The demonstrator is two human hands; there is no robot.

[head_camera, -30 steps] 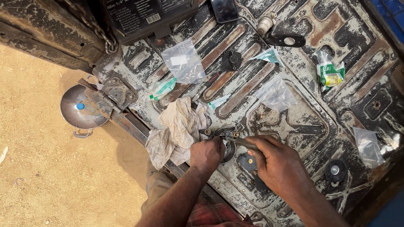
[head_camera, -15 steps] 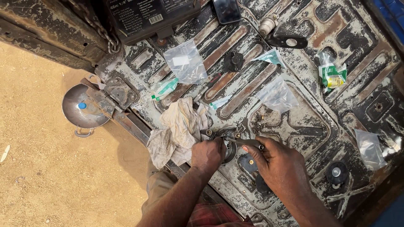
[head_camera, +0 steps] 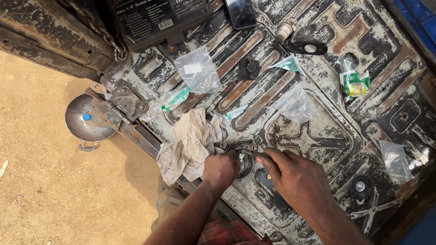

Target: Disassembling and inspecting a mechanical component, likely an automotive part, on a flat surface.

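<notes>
Head view, looking down on a worn, paint-chipped metal truck bed (head_camera: pixel 318 136) above sandy ground (head_camera: pixel 54 195). The left hand (head_camera: pixel 221 169) is closed around a small round metal part (head_camera: pixel 245 164), which rests on the bed near its lower edge, just beside a crumpled grey rag (head_camera: pixel 190 145). The right hand (head_camera: pixel 297 178) is closed on a slim dark tool (head_camera: pixel 260 154), its tip meeting the metal part; how the tool engages the part cannot be told. Both hands thus hold something, fingers curled tight. Around them lie several clear plastic bags: one with a white label (head_camera: pixel 198 69) toward the top, one (head_camera: pixel 296 104) right of centre, one (head_camera: pixel 396 159) at the right edge. A green-and-yellow packet (head_camera: pixel 354 84) lies at upper right. A black socket-set case (head_camera: pixel 159 20) sits at the top, with a dark phone (head_camera: pixel 240 12) just beside it. A black knob-like piece (head_camera: pixel 248 69) lies between the labelled bag and a teal wrapper (head_camera: pixel 289 64). A round black cap (head_camera: pixel 360 186) lies right of the right hand. A shallow metal bowl (head_camera: pixel 84 120) holding a small blue object (head_camera: pixel 86 117) sits off the bed's left edge, well apart from the hands.
</notes>
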